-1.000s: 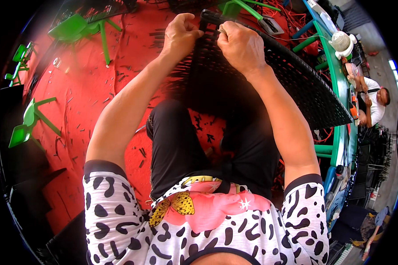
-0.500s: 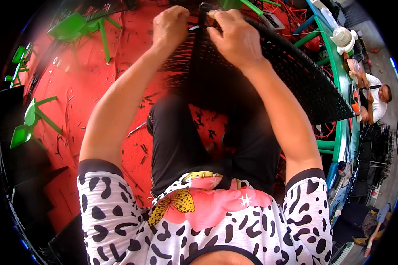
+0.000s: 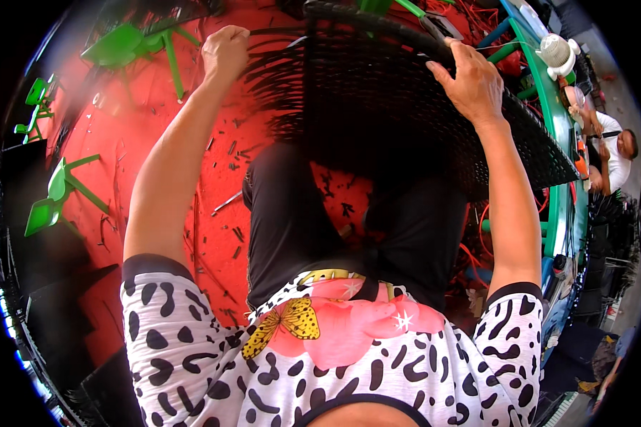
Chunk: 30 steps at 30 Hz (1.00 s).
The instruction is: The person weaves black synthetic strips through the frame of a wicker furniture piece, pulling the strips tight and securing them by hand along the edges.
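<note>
A dark woven panel (image 3: 399,78) of black plastic strips stands in front of my knees. Its upper edge slopes down to the right. Loose black strip ends (image 3: 274,78) fan out from its left side. My left hand (image 3: 224,53) is closed at the outer end of the topmost strip, which runs nearly level to the panel. Higher on the right, my right hand (image 3: 475,82) lies over the panel's upper edge, thumb and fingers apart, with no strip visible in it. Whether its fingertips touch the edge is hard to tell.
Short dark strip scraps litter the red floor covering (image 3: 149,171). Green plastic chairs (image 3: 114,46) stand at the left. Along the right runs a green-framed table (image 3: 541,92) bearing a white rounded object (image 3: 557,53). Beyond it sits a person in white (image 3: 612,153).
My hands were close together at the panel's top corner and have moved apart. The left went left and slightly down with a strip; the right went right and down along the edge.
</note>
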### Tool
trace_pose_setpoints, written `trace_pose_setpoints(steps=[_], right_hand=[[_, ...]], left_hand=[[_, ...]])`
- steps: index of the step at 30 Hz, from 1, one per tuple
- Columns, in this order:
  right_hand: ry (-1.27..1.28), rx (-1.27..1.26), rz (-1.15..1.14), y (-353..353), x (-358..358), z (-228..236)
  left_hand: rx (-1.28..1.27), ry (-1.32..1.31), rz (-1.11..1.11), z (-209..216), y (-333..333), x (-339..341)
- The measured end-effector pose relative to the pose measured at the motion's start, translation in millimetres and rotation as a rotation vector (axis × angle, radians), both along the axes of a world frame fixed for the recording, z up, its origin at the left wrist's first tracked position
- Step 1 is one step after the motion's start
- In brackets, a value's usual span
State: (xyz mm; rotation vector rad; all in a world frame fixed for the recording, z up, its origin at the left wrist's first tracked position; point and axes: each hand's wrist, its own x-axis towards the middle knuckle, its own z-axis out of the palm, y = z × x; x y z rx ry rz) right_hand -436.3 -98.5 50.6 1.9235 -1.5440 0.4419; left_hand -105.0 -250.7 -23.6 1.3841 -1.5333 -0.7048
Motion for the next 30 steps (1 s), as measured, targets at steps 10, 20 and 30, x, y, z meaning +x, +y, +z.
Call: trace_pose_setpoints(steps=[10, 20, 30], right_hand=[[-0.046, 0.057, -0.079, -2, 5, -5], [-0.088, 0.023, 0.04, -2, 2, -5], [-0.083, 0.019, 0.018, 0, 10, -5]], left_hand=[[-0.163, -0.164, 0.02, 4, -4, 17], [-0.16, -0.205, 0.039, 5, 2, 18], [-0.177, -0.389, 0.176, 4, 13, 28]])
